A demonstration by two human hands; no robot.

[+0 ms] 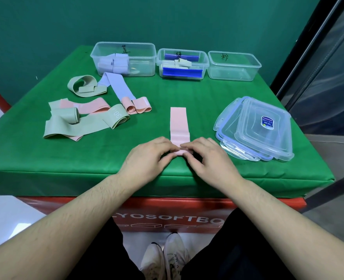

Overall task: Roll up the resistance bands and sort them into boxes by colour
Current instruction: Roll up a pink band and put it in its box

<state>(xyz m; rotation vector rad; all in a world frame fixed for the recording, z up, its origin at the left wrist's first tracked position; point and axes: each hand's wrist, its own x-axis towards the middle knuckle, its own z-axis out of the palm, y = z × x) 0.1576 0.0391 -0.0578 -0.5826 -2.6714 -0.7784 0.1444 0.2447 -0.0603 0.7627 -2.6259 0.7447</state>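
A pink resistance band (178, 123) lies flat on the green table (187, 93), running away from me. Its near end is curled into a small roll. My left hand (146, 158) and my right hand (211, 160) pinch that rolled end from either side. Three clear boxes stand at the back: the left box (144, 57) holds rolled lilac bands, the middle box (182, 64) holds pale green rolls and has blue clips, and the right box (234, 66) holds nothing. Loose green, pink and lilac bands (90, 110) lie in a pile at the left.
A stack of clear lids (258, 128) with blue seals sits at the right, close to my right hand. The table's front edge runs just under my wrists. A red soft box carries the table top, and my shoes show below.
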